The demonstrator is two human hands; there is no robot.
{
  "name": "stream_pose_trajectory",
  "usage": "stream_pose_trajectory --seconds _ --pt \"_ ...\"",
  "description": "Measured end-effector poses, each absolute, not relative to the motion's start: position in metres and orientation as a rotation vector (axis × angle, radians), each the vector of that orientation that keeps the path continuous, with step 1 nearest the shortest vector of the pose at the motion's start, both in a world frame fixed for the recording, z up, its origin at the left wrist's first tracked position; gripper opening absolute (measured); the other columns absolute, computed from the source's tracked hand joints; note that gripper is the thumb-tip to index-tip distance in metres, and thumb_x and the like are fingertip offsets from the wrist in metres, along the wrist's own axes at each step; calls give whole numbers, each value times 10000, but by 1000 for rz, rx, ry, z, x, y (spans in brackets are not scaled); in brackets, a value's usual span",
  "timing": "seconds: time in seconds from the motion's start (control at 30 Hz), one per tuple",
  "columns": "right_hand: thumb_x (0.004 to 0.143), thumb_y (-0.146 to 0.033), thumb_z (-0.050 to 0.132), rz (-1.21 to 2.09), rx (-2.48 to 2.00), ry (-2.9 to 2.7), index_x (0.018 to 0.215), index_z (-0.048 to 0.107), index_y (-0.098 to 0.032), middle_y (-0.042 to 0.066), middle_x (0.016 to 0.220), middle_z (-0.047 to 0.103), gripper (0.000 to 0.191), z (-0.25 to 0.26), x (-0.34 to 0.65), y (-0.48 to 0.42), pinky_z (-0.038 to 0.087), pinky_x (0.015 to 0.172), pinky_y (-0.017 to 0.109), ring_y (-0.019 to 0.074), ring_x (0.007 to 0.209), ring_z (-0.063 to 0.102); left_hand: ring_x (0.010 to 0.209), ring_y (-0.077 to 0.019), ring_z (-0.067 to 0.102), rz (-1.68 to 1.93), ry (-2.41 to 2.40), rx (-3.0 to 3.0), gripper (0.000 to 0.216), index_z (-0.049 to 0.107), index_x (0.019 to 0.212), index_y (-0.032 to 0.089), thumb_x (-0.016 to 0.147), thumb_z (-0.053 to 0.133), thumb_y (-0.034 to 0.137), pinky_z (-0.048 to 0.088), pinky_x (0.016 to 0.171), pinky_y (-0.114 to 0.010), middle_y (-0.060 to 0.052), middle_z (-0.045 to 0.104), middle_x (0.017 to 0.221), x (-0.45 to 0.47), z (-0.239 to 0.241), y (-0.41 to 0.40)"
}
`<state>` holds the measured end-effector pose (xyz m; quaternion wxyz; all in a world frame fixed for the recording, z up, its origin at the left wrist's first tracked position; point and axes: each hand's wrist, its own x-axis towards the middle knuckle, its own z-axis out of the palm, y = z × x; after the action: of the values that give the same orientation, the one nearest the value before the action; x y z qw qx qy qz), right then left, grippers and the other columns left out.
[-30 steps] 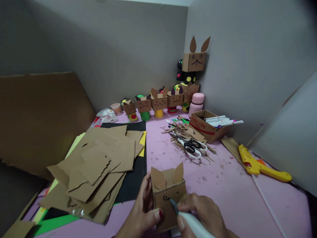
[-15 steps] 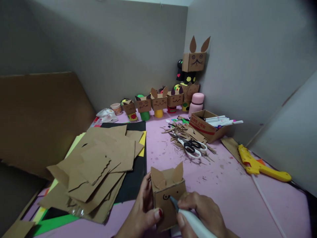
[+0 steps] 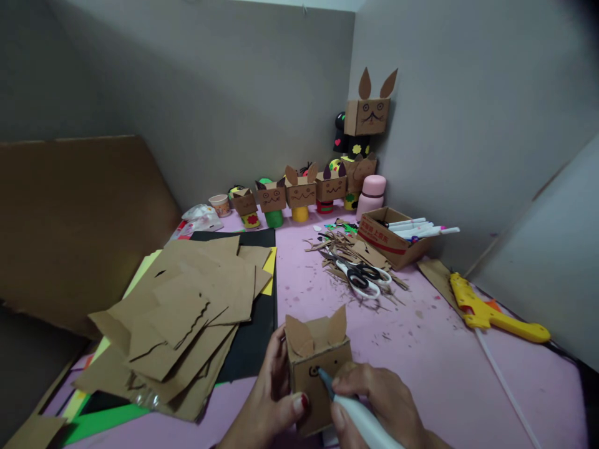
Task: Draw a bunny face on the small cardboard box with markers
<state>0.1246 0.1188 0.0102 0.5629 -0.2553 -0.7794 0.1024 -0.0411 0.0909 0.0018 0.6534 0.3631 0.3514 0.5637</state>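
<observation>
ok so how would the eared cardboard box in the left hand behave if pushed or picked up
The cardboard box is probably light for its size, given its thin-looking cardboard walls. Its flat faces and square edges suggest sliding or tipping rather than rolling. The upright ears, thin and pointed, would likely bend if knocked.

Single head-worn camera, facing forward and down across pink tabletop (image 3: 468,386); eared box (image 3: 319,402) close, grey wall (image 3: 262,87) farther off.

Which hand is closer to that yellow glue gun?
Right. The right hand, holding a pen to the cardboard box, is left of the yellow glue gun. The left hand, gripping the box's side, is farther left.
</observation>
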Motion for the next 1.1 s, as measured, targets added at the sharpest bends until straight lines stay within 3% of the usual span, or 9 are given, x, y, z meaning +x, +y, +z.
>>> stream_pose_trajectory --seconds 0.33,0.73,0.87,1.1 --pt "780 -137 512 244 -532 -1848 884 500 -220 -42 608 647 133 6 124 124 520 485 182 104 452 628 1421 -354 266 1270 828 813 1027 275 1460 303 611 837 443 255 1131 -448 -109 367 1539 -41 0 90" --pt "743 -128 474 228 -567 -1738 836 492 -216 -58 521 587 129 25 122 118 413 346 172 80 342 537 1359 -385 368 1210 750 700 990 256 1456 350 643 823 376 306 1090 -495 -102 406 1515 -45 6 89" --pt "723 -119 440 211 -676 -1617 791 473 -230 -71 489 558 134 19 122 118 452 390 215 100 333 546 1339 -384 400 1237 735 717 969 287 1448 332 643 825 370 325 1079 -491 -110 448 1486 -45 7 91" --pt "726 -99 494 248 -473 -1816 859 486 -215 -45 538 617 176 18 130 124 494 408 185 108 398 604 1328 -389 418 1200 718 744 952 286 1453 332 661 811 385 323 1075 -510 -124 475 1462 -46 9 92"
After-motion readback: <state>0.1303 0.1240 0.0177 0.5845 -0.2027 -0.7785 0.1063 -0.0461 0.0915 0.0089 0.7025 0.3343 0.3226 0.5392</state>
